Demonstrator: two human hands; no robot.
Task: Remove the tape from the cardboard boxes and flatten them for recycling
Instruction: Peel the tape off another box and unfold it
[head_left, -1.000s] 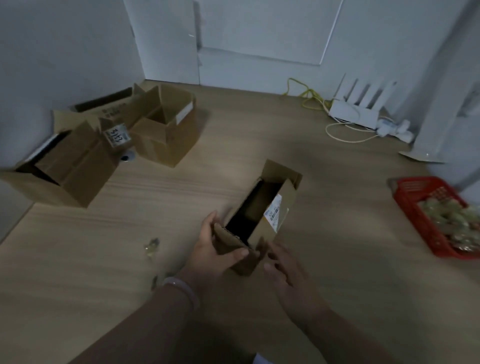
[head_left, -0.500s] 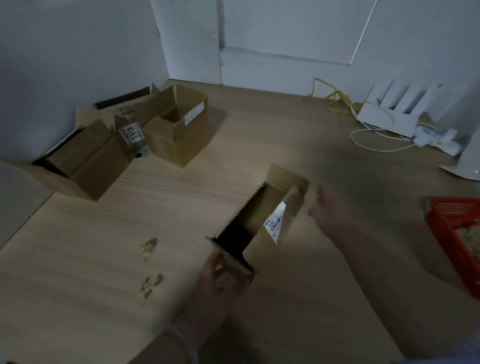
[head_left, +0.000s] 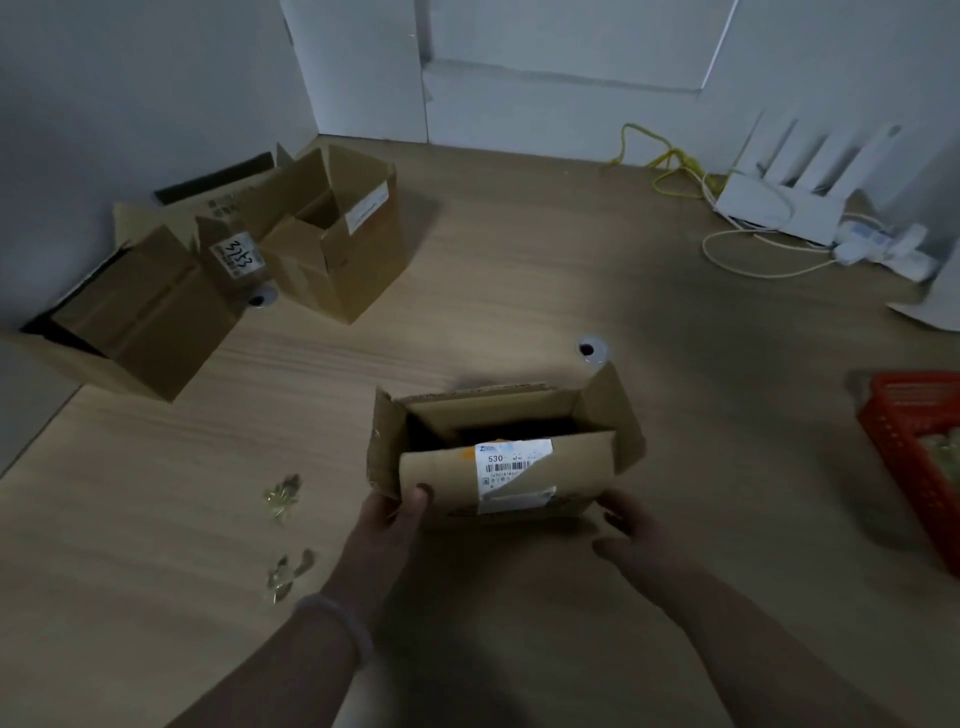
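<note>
A small open cardboard box (head_left: 592, 415) with a white shipping label (head_left: 511, 467) on its near flap sits on the wooden table (head_left: 519, 280) in front of me. My left hand (head_left: 387, 530) grips the box's near left corner, thumb on the front flap. My right hand (head_left: 631, 535) rests against the near right corner, its fingers loosely bent; their hold on the box is unclear. Crumpled bits of clear tape (head_left: 283, 499) lie on the table to the left, with more tape scraps (head_left: 288, 571) nearer me.
Open cardboard boxes stand at the back left: a large box (head_left: 140, 322) and a second box (head_left: 337, 234) by the wall. A red basket (head_left: 914, 457) sits at the right edge. A white router (head_left: 779, 202) with cables (head_left: 670, 161) stands at the back right.
The small box has been turned so its labelled flap faces me. My right hand came back from the far side to the box's near right corner. My view shifted.
</note>
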